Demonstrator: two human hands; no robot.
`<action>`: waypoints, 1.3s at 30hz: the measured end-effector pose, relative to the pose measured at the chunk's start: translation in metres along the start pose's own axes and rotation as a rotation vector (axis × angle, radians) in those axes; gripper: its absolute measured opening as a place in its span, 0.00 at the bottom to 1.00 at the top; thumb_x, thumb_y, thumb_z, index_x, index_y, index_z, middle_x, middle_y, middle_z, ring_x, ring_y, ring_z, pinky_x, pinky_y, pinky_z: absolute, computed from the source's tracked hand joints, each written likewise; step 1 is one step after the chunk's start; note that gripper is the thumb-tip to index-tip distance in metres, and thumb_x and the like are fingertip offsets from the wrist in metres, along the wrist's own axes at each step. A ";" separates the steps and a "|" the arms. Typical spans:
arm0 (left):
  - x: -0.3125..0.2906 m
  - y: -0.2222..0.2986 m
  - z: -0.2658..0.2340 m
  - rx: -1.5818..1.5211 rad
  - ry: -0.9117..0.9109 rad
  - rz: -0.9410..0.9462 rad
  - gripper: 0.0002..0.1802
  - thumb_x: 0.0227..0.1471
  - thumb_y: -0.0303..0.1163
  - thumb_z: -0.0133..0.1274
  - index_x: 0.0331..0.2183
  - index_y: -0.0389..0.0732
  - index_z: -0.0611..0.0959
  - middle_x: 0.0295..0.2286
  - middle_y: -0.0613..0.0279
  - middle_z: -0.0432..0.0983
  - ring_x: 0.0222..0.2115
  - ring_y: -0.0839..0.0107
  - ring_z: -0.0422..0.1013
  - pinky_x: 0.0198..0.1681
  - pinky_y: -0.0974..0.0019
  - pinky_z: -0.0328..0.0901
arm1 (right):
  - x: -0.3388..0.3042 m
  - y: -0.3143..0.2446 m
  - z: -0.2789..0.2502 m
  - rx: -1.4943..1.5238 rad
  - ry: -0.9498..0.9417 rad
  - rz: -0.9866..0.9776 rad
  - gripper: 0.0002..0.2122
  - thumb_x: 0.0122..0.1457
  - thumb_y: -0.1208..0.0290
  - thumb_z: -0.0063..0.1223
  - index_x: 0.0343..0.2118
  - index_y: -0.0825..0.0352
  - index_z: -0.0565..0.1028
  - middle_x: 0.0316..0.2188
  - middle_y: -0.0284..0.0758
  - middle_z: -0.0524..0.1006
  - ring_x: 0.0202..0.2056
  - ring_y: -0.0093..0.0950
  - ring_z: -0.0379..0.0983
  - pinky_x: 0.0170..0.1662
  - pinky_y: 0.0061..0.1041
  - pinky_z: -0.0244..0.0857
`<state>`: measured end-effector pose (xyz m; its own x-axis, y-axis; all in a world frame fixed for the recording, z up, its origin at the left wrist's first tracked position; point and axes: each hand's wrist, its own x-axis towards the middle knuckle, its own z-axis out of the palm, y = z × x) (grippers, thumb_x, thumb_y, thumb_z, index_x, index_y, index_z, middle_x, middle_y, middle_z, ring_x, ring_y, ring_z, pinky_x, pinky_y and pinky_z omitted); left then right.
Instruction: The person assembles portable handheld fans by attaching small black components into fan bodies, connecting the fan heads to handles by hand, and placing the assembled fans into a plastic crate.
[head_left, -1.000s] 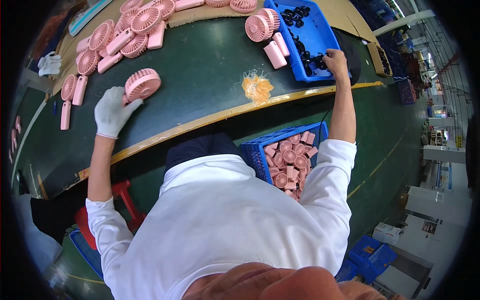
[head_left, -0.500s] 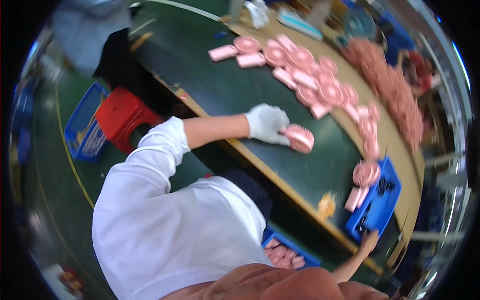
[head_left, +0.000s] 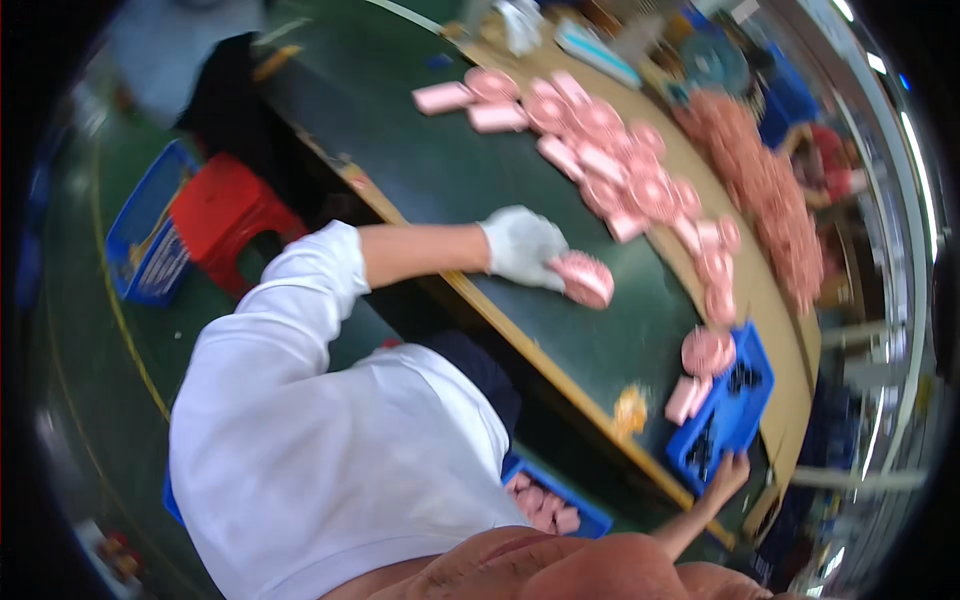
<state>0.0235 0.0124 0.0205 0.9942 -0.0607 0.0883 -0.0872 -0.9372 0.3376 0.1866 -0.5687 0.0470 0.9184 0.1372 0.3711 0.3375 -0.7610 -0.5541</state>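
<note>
My left hand, in a white glove, is closed on the edge of a pink round fan head with a ribbed grille, held over the dark green table. At the right, my bare right hand is at the near end of a blue tray, its fingers drawn together; what they hold, if anything, is too small to tell. Small black parts lie in the tray. Beside it sit another pink fan head and pink handle-like pieces.
Pink round and oblong fan parts spread across the table's far side. Behind them runs a cardboard strip and a long pink heap. A yellowish scrap lies near the wooden edge. Below are a blue bin and a red stool.
The whole view has shifted slightly. My left hand still holds the pink fan head, which looks a little more tilted. My right hand has moved slightly farther along the tray's near end.
</note>
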 end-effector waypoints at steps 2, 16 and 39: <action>0.003 0.003 -0.003 -0.034 -0.006 -0.044 0.26 0.44 0.59 0.52 0.24 0.43 0.83 0.25 0.53 0.78 0.29 0.52 0.75 0.31 0.54 0.69 | 0.002 -0.043 0.028 0.169 0.102 0.203 0.20 0.57 0.73 0.55 0.51 0.78 0.69 0.30 0.32 0.76 0.28 0.19 0.67 0.31 0.20 0.63; 0.058 0.026 0.070 -1.585 0.188 -0.080 0.17 0.56 0.39 0.51 0.41 0.35 0.78 0.28 0.62 0.76 0.27 0.76 0.72 0.32 0.73 0.67 | -0.052 -0.280 0.235 1.264 -0.080 0.219 0.08 0.52 0.82 0.57 0.35 0.79 0.75 0.34 0.39 0.74 0.29 0.27 0.75 0.30 0.21 0.71; 0.053 0.034 0.067 -0.551 0.304 -0.043 0.19 0.44 0.49 0.53 0.23 0.42 0.82 0.19 0.51 0.75 0.22 0.53 0.73 0.26 0.59 0.65 | -0.054 -0.290 0.290 1.349 -0.303 0.343 0.24 0.65 0.52 0.40 0.52 0.71 0.65 0.47 0.37 0.71 0.46 0.27 0.69 0.51 0.31 0.64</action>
<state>0.0778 -0.0459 -0.0257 0.9425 0.1496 0.2988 -0.1471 -0.6171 0.7730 0.0992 -0.1710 -0.0283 0.9433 0.3320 -0.0001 -0.1303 0.3699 -0.9199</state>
